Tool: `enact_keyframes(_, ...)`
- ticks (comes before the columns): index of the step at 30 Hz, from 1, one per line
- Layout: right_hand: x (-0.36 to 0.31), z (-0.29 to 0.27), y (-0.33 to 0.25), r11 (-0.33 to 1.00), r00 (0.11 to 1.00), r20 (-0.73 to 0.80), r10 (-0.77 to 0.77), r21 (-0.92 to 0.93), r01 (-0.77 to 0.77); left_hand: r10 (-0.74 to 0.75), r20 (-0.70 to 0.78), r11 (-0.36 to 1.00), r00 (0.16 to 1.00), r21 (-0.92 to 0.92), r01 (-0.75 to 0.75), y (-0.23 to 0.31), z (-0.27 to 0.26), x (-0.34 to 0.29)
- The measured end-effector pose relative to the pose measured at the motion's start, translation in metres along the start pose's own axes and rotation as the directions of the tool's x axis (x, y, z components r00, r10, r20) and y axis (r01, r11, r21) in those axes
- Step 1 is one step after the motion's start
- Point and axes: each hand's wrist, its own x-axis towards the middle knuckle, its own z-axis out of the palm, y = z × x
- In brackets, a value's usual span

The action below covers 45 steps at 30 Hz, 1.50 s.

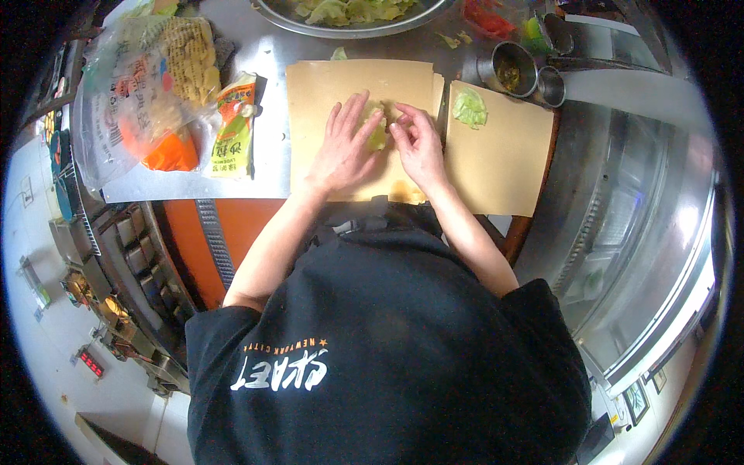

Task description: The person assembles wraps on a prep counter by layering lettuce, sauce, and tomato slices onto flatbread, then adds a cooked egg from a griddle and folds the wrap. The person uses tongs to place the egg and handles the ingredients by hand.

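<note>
A stack of brown paper sheets point(318, 81) lies on the metal table in front of me. On it, between my hands, is a pale green lettuce leaf point(377, 138), partly covered by my fingers. My left hand point(347, 149) lies flat over the leaf's left side, fingers stretched and spread. At the leaf's right edge, my right hand point(421, 149) has its thumb and fingers curled together in a pinch. What sits between those fingertips is too small to make out. A smaller lettuce piece point(470, 108) rests on another brown sheet point(504, 155) to the right.
A big metal bowl of lettuce point(349, 32) stands at the far edge. Clear plastic bags point(124, 101) and a green-orange sauce packet point(235, 128) lie on the left. Metal cups point(511, 70) and a red item in plastic point(490, 19) stand far right.
</note>
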Motion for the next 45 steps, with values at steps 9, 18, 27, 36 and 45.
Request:
enact_keyframes(9, 0.003, 0.002, -0.002, 1.000, 0.996, 0.083, 0.010, -0.026, -0.008, -0.192, -0.166, 0.976, 0.967, -0.136, 0.171, 0.000, -0.008, -0.020)
enact_keyframes(18, 0.000, 0.015, 0.021, 0.998, 0.997, 0.055, 0.062, 0.008, -0.062, -0.122, -0.258, 0.990, 0.959, -0.104, 0.098, -0.009, -0.004, -0.012)
enact_keyframes(27, 0.005, -0.009, -0.002, 0.856, 0.924, 0.131, 0.360, 0.347, -0.383, -0.234, -0.289, 0.970, 0.928, -0.126, 0.206, -0.006, -0.010, -0.004)
enact_keyframes(36, -0.002, 0.009, 0.008, 0.895, 0.975, -0.050, 0.216, 0.410, -0.177, -0.448, -0.405, 0.888, 0.797, -0.302, 0.346, -0.007, -0.022, 0.000)
enact_keyframes(45, -0.001, 0.001, 0.018, 0.904, 0.950, -0.151, 0.274, 0.378, -0.201, 0.048, -0.195, 0.999, 0.980, -0.001, -0.049, -0.002, -0.007, -0.027)
